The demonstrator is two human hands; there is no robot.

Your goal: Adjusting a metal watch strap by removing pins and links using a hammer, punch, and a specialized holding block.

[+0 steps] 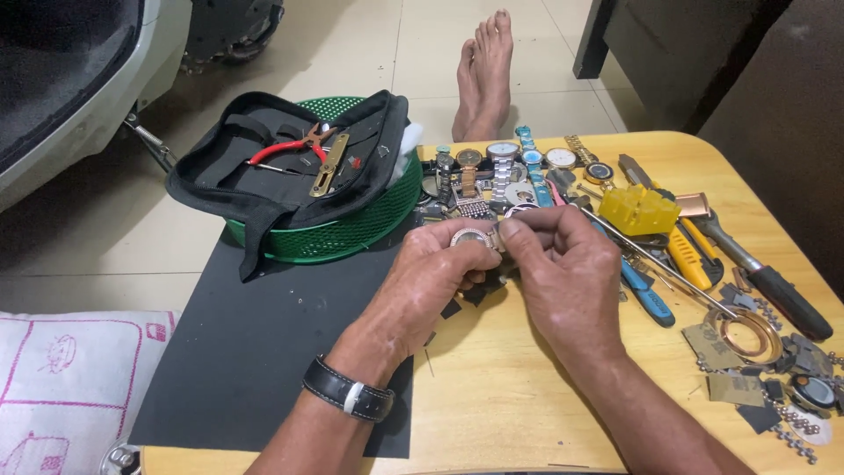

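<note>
Many tools [686, 255] — watches [501, 167] beyond hands [519, 264]

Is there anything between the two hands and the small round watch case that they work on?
Nothing visible. The left hand holds the round watch case directly in its fingertips, and the right hand pinches at its right edge. Both touch it above the wooden table; the other watches lie farther back.

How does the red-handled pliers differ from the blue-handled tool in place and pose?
The red-handled pliers lie inside the open black tool case on the green basket, handles spread apart. The blue-handled tool lies directly on the wooden table, a single straight handle beside the right hand. Neither is held.
</note>
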